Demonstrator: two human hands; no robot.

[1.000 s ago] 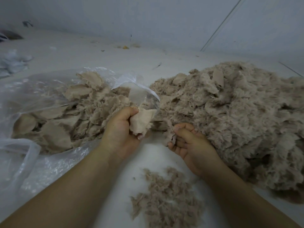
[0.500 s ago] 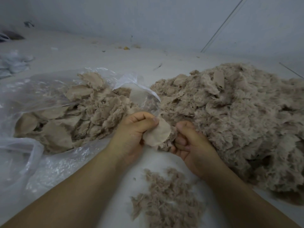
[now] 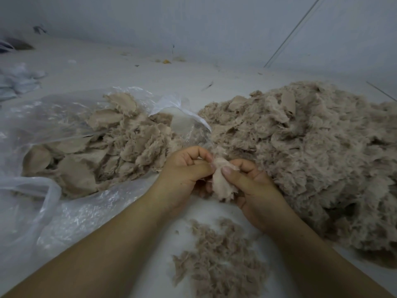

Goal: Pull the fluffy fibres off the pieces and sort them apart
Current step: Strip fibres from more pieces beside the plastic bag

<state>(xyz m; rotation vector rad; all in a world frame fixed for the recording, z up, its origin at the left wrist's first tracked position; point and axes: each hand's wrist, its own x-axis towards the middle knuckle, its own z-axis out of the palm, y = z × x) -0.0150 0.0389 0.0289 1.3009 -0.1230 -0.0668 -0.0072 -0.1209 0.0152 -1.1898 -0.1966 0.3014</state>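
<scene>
Between the two thumbs sits a pale fluffy piece (image 3: 222, 181), pinched by the left hand (image 3: 184, 177) at its upper edge and by the right hand (image 3: 251, 188), whose thumb presses its face; both hands' fingers are curled round it. Just below the fingers lies a small heap of loose fibres (image 3: 219, 261). Left of them, a clear plastic bag (image 3: 71, 214) holds pieces. Right of them rises a large fluffy pile (image 3: 318, 155), touching the right hand's knuckles. Compared with half a second ago, the piece has turned upright and the right thumb now lies over it.
</scene>
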